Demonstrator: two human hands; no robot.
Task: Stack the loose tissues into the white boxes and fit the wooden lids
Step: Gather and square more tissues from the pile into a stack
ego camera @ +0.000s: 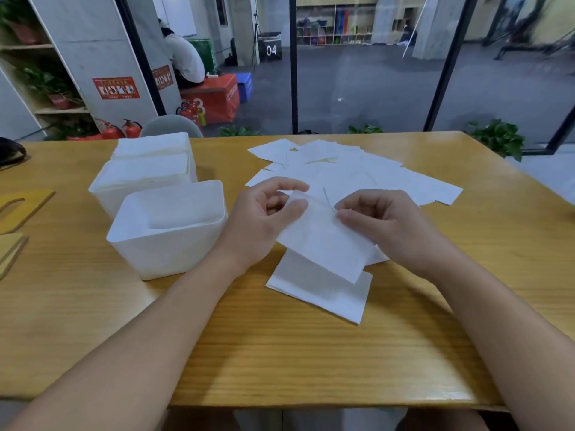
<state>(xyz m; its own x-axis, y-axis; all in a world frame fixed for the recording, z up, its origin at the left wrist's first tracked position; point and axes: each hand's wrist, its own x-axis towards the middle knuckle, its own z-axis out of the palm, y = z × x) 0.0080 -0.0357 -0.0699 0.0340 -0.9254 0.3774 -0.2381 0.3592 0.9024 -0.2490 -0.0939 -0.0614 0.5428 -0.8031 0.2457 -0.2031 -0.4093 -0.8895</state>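
Observation:
My left hand (267,219) and my right hand (385,222) both pinch one white tissue (323,241), held just above a small squared stack of tissues (320,290) on the table. Several loose tissues (357,172) lie spread across the far middle of the table. The nearest white box (169,247) stands left of my left hand and holds some tissues low inside. Two more white boxes, one (137,181) and another (155,147) behind it, are filled to the top with tissues. Wooden lids (21,206) lie at the left edge.
The wooden table (280,362) has bare surface in front of the stack and to the right. A dark object (9,150) sits at the far left corner. Glass panels, plants and a seated person are beyond the table.

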